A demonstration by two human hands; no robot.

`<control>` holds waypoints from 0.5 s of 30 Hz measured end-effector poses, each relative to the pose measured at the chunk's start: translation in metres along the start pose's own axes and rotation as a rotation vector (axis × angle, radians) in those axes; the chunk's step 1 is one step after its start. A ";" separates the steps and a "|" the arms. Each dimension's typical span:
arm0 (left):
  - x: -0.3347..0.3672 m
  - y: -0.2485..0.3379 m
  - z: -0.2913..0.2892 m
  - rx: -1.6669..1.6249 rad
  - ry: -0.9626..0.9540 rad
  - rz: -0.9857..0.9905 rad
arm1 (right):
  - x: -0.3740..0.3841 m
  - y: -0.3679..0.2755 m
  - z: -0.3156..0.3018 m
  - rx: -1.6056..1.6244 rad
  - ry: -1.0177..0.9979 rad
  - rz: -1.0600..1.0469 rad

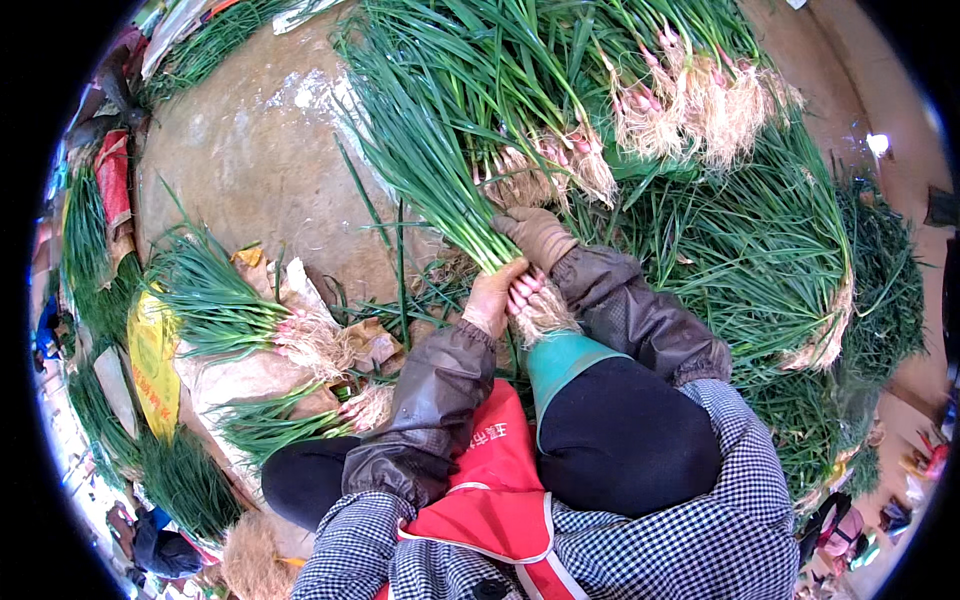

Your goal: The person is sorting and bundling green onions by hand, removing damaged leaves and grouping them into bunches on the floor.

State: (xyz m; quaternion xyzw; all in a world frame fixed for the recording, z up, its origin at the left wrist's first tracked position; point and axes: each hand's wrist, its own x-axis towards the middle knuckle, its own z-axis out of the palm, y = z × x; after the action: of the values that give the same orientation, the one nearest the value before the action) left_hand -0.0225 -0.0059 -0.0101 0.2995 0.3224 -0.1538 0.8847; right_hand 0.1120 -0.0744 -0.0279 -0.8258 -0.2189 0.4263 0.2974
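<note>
Left hand (491, 300) clasps the onion bunch (476, 236) — just beside its pink bulbs (525, 289)

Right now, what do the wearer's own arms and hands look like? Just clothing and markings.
Both forearms wear dark brown, shiny, wrinkled sleeve covers, gathered at the wrists. Above them come black-and-white checked sleeves. I see no cables or printed markings on the arms. Whether the left hand and right hand are gloved is hard to tell.
</note>
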 end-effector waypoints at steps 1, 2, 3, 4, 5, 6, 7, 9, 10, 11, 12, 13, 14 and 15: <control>-0.005 0.006 0.008 0.045 0.053 -0.015 | -0.010 -0.008 -0.005 0.039 0.009 -0.039; -0.006 0.005 0.009 0.096 0.081 0.017 | -0.015 -0.013 -0.005 -0.073 0.021 -0.071; -0.007 0.003 0.009 0.148 0.111 0.050 | -0.019 -0.017 -0.004 -0.186 0.033 -0.105; -0.006 0.000 0.010 0.197 0.133 0.079 | -0.021 -0.017 -0.005 -0.301 0.049 -0.130; -0.003 -0.005 0.012 0.164 0.185 0.023 | -0.013 -0.005 0.008 -0.149 0.201 0.007; 0.002 -0.010 0.016 0.195 0.202 0.011 | -0.007 0.011 0.010 -0.153 0.198 0.013; 0.000 -0.010 0.021 0.229 0.218 0.018 | -0.003 0.017 0.013 -0.152 0.183 0.012; -0.001 -0.011 0.025 0.239 0.189 0.010 | 0.008 0.031 0.008 -0.230 0.087 -0.150; -0.002 -0.009 0.022 0.217 0.153 0.005 | 0.008 0.027 0.007 -0.207 0.056 -0.104; -0.003 -0.008 0.020 0.194 0.116 0.000 | 0.009 0.023 0.007 -0.185 0.024 -0.058; -0.004 -0.010 0.017 0.149 0.114 -0.019 | 0.010 0.019 0.007 -0.162 -0.007 -0.012; -0.005 -0.012 0.008 0.085 0.109 0.002 | 0.002 0.007 0.012 -0.090 0.057 0.037; 0.000 -0.013 0.014 0.022 0.067 0.014 | 0.006 0.024 0.012 -0.192 0.065 -0.056; 0.003 -0.016 0.021 0.002 0.059 -0.047 | 0.014 0.053 0.018 -0.295 0.073 -0.148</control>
State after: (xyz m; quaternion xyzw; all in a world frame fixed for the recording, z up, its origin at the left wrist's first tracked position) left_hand -0.0173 -0.0311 -0.0064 0.2970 0.3553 -0.1658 0.8707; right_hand 0.1101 -0.0984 -0.0807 -0.8569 -0.3283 0.3364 0.2114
